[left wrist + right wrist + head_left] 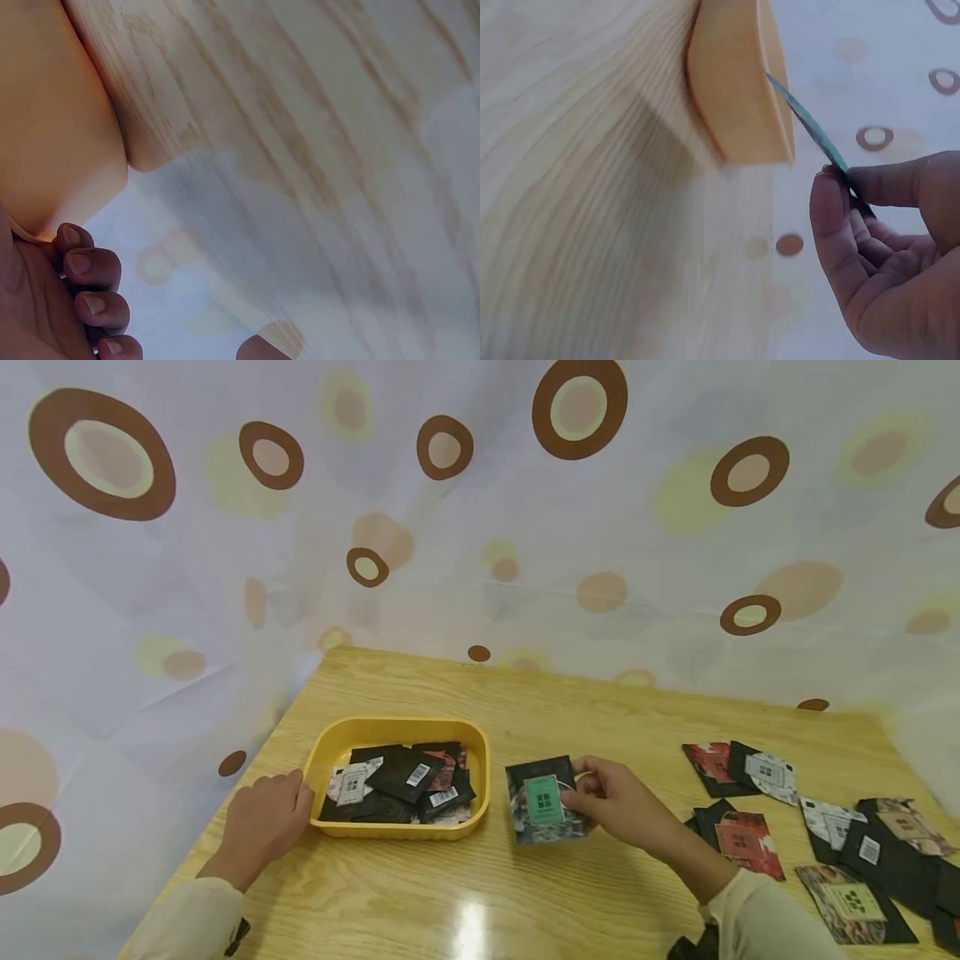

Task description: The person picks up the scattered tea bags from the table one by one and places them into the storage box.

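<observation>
My right hand (611,797) pinches a flat square sachet (543,802) between thumb and fingers, above the table just right of the yellow plastic tray (483,777). The sachet is black with a green label and faces up toward the head camera; the right wrist view shows it edge-on as a thin strip (814,131). At the tray's left end my left hand (270,814) grips the rim, its fingers (94,268) curled in the left wrist view. Inside the tray lies a loose pile of sachets (405,774), mostly black, some with white or red fronts.
Several more sachets lie scattered on the wooden table (420,902) at the right, among them a red one (750,843), a white one (768,775) and one with a yellow label (851,902). A spotted white cloth (465,527) hangs behind and at the left.
</observation>
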